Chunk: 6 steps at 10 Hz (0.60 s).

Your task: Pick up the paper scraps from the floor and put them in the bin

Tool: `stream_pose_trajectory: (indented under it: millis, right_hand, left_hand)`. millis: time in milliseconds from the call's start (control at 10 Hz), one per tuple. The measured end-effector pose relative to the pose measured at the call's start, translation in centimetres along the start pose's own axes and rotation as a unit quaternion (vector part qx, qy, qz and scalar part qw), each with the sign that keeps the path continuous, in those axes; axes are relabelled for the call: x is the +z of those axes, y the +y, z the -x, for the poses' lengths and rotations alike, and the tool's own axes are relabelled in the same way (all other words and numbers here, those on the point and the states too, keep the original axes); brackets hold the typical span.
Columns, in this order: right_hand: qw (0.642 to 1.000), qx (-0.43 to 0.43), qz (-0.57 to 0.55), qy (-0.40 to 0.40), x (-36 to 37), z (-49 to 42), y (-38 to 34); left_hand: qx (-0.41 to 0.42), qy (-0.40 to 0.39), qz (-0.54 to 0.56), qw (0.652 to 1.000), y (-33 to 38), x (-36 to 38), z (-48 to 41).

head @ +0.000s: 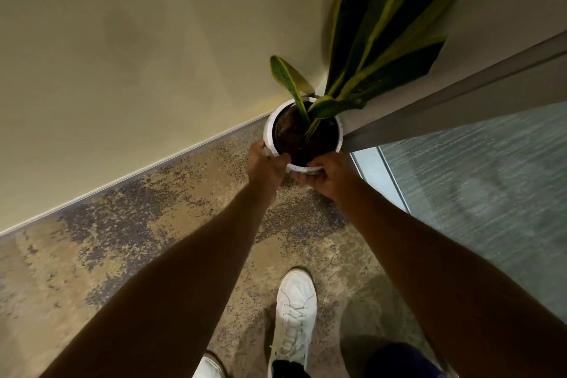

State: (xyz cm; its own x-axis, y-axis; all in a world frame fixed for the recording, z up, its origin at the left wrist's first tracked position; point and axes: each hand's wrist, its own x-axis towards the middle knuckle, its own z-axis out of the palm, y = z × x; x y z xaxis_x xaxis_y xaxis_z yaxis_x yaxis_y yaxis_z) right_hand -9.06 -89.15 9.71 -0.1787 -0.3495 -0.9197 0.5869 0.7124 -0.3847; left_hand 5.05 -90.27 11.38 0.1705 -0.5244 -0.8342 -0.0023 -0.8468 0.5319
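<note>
You have two hands in view, the left hand point(268, 163) and the right hand point(326, 176), with two bare forearms behind them. There is one white pot point(270, 129) holding one plant point(383, 40). Its tall leaves blur together, so you cannot count them surely. You can count two white shoes, one shoe point(294, 310) ahead and the other shoe point(208, 367) at the bottom edge.

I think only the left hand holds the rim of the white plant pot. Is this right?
Not only the left. In the head view, the left hand and the right hand both grip the rim of the white plant pot, on its near side.
</note>
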Motion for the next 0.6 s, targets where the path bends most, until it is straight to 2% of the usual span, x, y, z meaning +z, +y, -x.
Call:
stream_pose_trajectory:
  millis: [300,400,500,600]
  right_hand:
    - [0.999,0.016,0.031,-0.035,0.1,0.6,-0.6]
    - [0.998,0.010,0.027,-0.052,0.1,1.4,-0.8]
    - [0.997,0.000,0.002,-0.071,-0.2,2.7,-0.4]
    - [0.998,-0.005,0.032,-0.053,-0.8,3.9,0.0]
  left_hand:
    - [0.003,0.010,0.050,0.999,0.6,0.3,0.1]
    - [0.014,-0.008,0.057,0.998,0.7,-0.2,-0.1]
    - [0.018,-0.053,0.040,0.998,0.6,-1.8,0.1]
    - [0.014,-0.058,-0.019,0.998,0.9,-2.7,1.6]
